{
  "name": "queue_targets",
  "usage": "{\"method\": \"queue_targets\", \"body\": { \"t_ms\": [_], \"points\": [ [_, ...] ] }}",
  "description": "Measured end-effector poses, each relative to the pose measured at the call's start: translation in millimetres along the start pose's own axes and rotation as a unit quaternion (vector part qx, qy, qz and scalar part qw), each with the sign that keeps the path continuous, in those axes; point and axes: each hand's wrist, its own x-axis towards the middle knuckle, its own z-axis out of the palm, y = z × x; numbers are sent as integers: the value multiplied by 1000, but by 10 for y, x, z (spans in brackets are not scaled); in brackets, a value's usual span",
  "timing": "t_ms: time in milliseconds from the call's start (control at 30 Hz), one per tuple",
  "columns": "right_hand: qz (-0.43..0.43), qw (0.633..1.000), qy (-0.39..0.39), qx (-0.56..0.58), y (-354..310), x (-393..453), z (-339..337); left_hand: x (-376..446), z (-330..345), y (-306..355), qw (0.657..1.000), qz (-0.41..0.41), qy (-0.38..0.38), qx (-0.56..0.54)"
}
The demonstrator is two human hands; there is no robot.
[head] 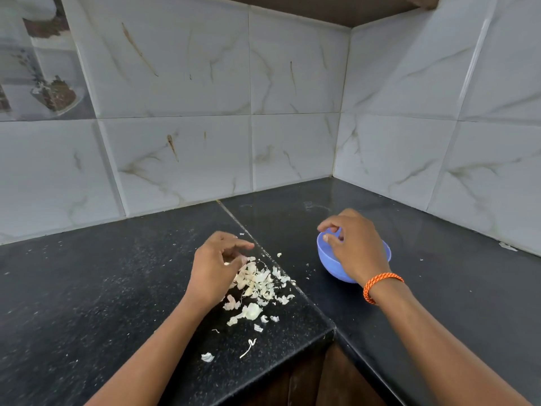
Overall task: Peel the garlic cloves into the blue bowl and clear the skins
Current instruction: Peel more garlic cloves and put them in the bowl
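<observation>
Two bare forearms reaching in from the near edge over a black counter (87, 288); nearest, a stray skin (207, 357) and a thin curled stem (248, 348) close to the counter's front edge; further in, the heap of skins (257, 285) with a few cloves mixed in, spread along the seam between the two slabs; left hand (215, 269) at the heap's left and far side, fingers loosely curled down onto it, index stretched forward, a pale scrap at the fingertips; cannot tell whether pinched or merely touched; right of the heap and apart from it, bowl (328, 259), blue, upright on the right slab; right hand (352, 247) draped over the bowl, covering most of its mouth, fingers (329, 237) bent and a little apart, tips just over the far-left rim; cannot tell whether anything held; orange band (380, 284) round the right wrist; beyond, white marbled tiles (175, 83) meeting in a corner.
</observation>
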Motion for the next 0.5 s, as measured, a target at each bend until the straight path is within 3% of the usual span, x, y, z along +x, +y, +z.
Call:
{"method": "queue_targets", "body": {
  "t_ms": [133, 300, 500],
  "points": [
    [-71, 995, -57, 40, -431, -161, 168, 93, -171, -31, 999, -30, -44, -5],
    [-118, 974, -191, 20, -823, -396, 570, 134, -293, -147, 985, -40, -135, 99],
    [-135, 967, -213, -36, -907, -436, 908, 125, -277, -180, 967, -32, -180, 176]
  ]
}}
